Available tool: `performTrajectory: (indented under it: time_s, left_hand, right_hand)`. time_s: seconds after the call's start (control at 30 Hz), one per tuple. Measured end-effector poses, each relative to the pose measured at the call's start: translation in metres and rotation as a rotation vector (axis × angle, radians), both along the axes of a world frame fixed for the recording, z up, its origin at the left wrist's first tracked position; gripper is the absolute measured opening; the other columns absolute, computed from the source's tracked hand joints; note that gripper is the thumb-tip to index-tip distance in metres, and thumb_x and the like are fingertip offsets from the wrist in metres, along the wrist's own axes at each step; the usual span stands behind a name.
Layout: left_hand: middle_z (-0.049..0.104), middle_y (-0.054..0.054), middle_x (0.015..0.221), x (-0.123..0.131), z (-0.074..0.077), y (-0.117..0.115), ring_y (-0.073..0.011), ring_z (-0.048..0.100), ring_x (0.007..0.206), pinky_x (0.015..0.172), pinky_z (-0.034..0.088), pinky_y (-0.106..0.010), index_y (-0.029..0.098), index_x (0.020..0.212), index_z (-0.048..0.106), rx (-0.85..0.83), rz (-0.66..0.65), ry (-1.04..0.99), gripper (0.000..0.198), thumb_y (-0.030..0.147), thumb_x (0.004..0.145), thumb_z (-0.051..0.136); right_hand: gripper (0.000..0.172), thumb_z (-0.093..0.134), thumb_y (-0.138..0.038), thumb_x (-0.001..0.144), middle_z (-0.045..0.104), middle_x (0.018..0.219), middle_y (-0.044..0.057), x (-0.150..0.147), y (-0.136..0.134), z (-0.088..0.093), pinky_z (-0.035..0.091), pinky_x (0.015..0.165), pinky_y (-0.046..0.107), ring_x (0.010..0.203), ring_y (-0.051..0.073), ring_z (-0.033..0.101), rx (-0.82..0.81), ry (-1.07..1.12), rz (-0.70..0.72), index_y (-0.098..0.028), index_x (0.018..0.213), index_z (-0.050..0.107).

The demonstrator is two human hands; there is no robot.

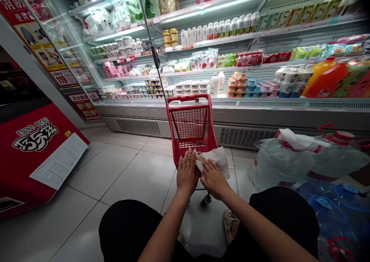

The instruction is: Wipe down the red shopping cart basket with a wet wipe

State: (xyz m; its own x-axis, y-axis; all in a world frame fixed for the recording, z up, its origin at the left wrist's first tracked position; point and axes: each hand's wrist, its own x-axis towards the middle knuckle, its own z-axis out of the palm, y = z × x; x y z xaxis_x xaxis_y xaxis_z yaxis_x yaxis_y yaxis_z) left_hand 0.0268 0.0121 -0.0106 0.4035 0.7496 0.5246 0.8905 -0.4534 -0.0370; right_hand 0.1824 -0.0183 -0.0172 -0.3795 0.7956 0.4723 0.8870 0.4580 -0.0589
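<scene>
Our left hand (187, 174) lies flat, fingers spread, grip open, against the near rim of the red basket (191, 129). Our right hand (213, 179) presses a white cloth (216, 158) onto that same rim, fingers extended rather than clenched. Beyond the basket stands the chiller shelf (231, 100); water jugs (289, 158) sit on the floor at right.

One red basket (191, 127), one white cloth (215, 158) (crumpled), two hands (200, 175)

bright shelf strips (219, 1) | dim foreground | glare on glass (left) | edges warped, blurred
</scene>
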Motion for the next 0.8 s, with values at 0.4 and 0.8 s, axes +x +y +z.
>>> performTrajectory:
  time_s: [0.4,0.8]
  left_hand:
    - [0.017,-0.009,0.174,0.016,-0.003,-0.004,-0.0245,0.015,0.161,0.131,0.018,-0.048,0.018,0.167,-0.008,-0.018,-0.069,0.012,0.088,0.032,0.101,0.049]
    - [0.015,-0.009,0.174,0.012,-0.003,-0.005,-0.0251,0.014,0.161,0.131,0.018,-0.049,0.017,0.168,-0.005,-0.019,-0.046,0.035,0.093,0.028,0.096,0.053]
  right_hand:
    - [0.08,0.034,-0.019,0.101,0.019,0.174,0.004,0.062,-0.01,-0.005,0.029,0.127,0.053,0.161,0.026,0.012,-0.033,0.026,-0.121,-0.024,0.166,-0.013]
    - [0.084,0.037,-0.016,0.096,0.021,0.173,0.006,0.039,-0.017,-0.006,0.02,0.129,0.056,0.16,0.027,0.016,0.032,0.035,-0.097,-0.021,0.167,-0.008]
